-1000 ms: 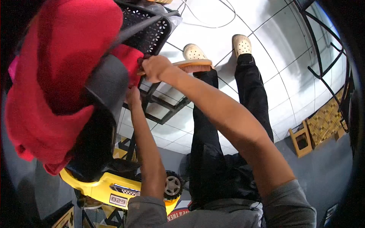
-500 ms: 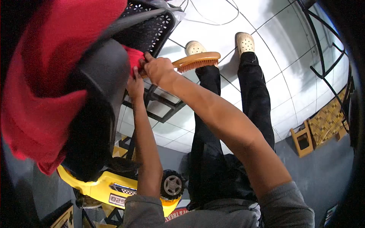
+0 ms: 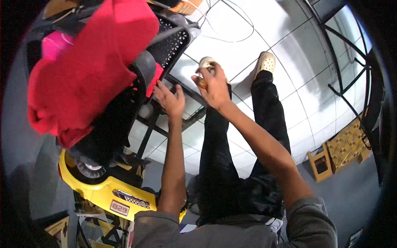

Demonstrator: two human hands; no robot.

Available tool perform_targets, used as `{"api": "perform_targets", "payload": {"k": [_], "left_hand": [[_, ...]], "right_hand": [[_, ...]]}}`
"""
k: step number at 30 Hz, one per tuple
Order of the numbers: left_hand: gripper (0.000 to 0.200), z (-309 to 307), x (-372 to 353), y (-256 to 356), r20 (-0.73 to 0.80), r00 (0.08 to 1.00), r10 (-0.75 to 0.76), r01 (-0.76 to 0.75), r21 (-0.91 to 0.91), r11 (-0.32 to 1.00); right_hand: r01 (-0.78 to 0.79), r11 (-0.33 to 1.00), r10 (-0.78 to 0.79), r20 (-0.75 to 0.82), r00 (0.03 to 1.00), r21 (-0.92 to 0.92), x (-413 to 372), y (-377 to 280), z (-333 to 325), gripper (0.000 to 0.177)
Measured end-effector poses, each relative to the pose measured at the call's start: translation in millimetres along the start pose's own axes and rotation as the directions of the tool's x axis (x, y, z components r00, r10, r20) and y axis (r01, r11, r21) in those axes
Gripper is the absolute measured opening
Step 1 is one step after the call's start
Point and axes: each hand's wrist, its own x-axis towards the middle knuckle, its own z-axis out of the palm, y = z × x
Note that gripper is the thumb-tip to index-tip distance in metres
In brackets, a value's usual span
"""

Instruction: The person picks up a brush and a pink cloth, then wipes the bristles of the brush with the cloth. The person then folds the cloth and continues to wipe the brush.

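Observation:
My right hand (image 3: 215, 84) is curled around the wooden hairbrush (image 3: 202, 83), which is seen nearly end-on and mostly covered by the fingers. To its left, my left hand (image 3: 170, 99) has its fingers spread and holds nothing. Its fingertips are right by a bright red fabric edge (image 3: 155, 80) that shows beside a dark rounded panel. A large red cloth (image 3: 89, 78) drapes over the dark seat-like object on the left, higher than my hands.
A black basket with flower-shaped holes (image 3: 178, 43) stands behind my left hand. Below the cloth is a yellow toy car (image 3: 99, 188). Black metal bars (image 3: 339, 62) rise at the right, near a woven-topped wooden piece (image 3: 347, 144). A thin cable (image 3: 231, 41) lies on the white tiles.
My right hand has moved right, away from the red fabric, turning the brush end-on. My left hand has come off the fabric and spread its fingers. The view has shifted slightly.

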Motion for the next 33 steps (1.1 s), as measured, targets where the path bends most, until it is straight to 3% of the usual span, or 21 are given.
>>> {"api": "perform_targets", "payload": {"k": [1, 2, 4, 5, 6, 7, 8, 9, 11, 12, 14, 17, 18, 20, 22, 23, 26, 27, 30, 31, 33], "left_hand": [[0.071, -2, -11, 12, -0.002, 0.999, 0.032, -0.032, -0.073, 0.997], [0.069, 0, -24, 19, 0.110, 0.994, 0.028, -0.025, -0.026, 0.999], [0.060, 7, -54, 34, 0.231, 0.967, 0.108, -0.033, -0.307, 0.951], [0.051, 8, -66, 45, 0.359, 0.930, 0.084, 0.046, -0.338, 0.940], [0.046, 4, -79, 62, 0.417, 0.903, 0.105, 0.068, -0.379, 0.923], [0.043, 0, -94, 78, 0.438, 0.895, 0.080, 0.070, -0.316, 0.946], [0.040, -4, -111, 94, 0.442, 0.895, 0.064, 0.148, -0.429, 0.891], [0.033, -29, -120, 122, 0.446, 0.884, 0.140, 0.126, -0.516, 0.847], [0.032, -69, -145, 161, 0.471, 0.861, 0.191, 0.057, -0.462, 0.885], [0.032, -72, -160, 161, 0.423, 0.866, 0.267, -0.064, -0.435, 0.898], [0.031, -101, -183, 190, 0.357, 0.892, 0.277, -0.027, -0.570, 0.822], [0.035, -145, -207, 221, 0.390, 0.892, 0.227, 0.036, -0.563, 0.826], [0.035, -151, -213, 220, 0.381, 0.896, 0.226, 0.013, -0.532, 0.846], [0.035, -166, -223, 225, 0.301, 0.926, 0.230, -0.057, -0.489, 0.871], [0.036, -190, -227, 235, 0.209, 0.946, 0.247, -0.121, -0.478, 0.870], [0.036, -204, -230, 237, 0.172, 0.953, 0.251, -0.145, -0.468, 0.872], [0.036, -251, -228, 244, 0.118, 0.976, 0.181, -0.084, -0.561, 0.823], [0.034, -260, -225, 242, 0.063, 0.985, 0.160, -0.092, -0.594, 0.799], [0.032, -276, -207, 226, -0.038, 0.987, 0.156, -0.141, -0.669, 0.730], [0.032, -277, -198, 216, -0.051, 0.987, 0.151, -0.148, -0.635, 0.759], [0.032, -280, -178, 195, -0.068, 0.984, 0.165, -0.167, -0.680, 0.714]], "right_hand": [[-0.050, 0.995, 0.054, 0.047, 0.997, -0.085, -8, 11, -7, 0.031], [-0.099, 0.980, 0.116, 0.086, 0.990, -0.174, -17, 21, -14, 0.034], [-0.302, 0.949, 0.314, 0.302, 0.900, -0.088, -24, 18, -47, 0.036], [-0.393, 0.917, 0.384, 0.406, 0.830, -0.064, -25, 17, -66, 0.037], [-0.255, 0.967, 0.236, 0.331, 0.914, 0.015, -33, 24, -73, 0.039], [-0.231, 0.971, 0.204, 0.307, 0.930, 0.054, -42, 30, -80, 0.035], [-0.205, 0.974, 0.171, 0.282, 0.944, 0.094, -47, 25, -95, 0.033], [-0.202, 0.971, 0.148, 0.338, 0.929, 0.128, -51, 18, -117, 0.041], [-0.228, 0.948, 0.102, 0.469, 0.877, 0.220, -60, 1, -165, 0.066], [-0.237, 0.961, 0.131, 0.513, 0.848, 0.146, -63, -20, -194, 0.072], [-0.199, 0.973, 0.113, 0.509, 0.853, 0.117, -75, -46, -235, 0.069], [-0.369, 0.871, 0.101, 0.617, 0.781, 0.325, -82, -80, -293, 0.061], [-0.264, 0.934, 0.095, 0.545, 0.833, 0.242, -85, -87, -306, 0.055], [-0.162, 0.957, -0.007, 0.580, 0.815, 0.239, -89, -85, -320, 0.041], [-0.160, 0.960, -0.007, 0.592, 0.806, 0.229, -94, -119, -356, 0.030], [-0.200, 0.911, -0.062, 0.601, 0.797, 0.360, -96, -109, -349, 0.019], [-0.413, 0.676, -0.017, 0.573, 0.819, 0.610, -101, -141, -360, 0.020], [-0.412, 0.692, -0.011, 0.579, 0.815, 0.593, -103, -159, -369, 0.024], [-0.119, 0.882, -0.102, 0.431, 0.896, 0.455, -97, -182, -361, 0.022], [-0.142, 0.920, -0.029, 0.427, 0.904, 0.364, -96, -191, -359, 0.028], [-0.034, 0.945, -0.111, 0.416, 0.902, 0.325, -88, -200, -339, 0.034]]}}
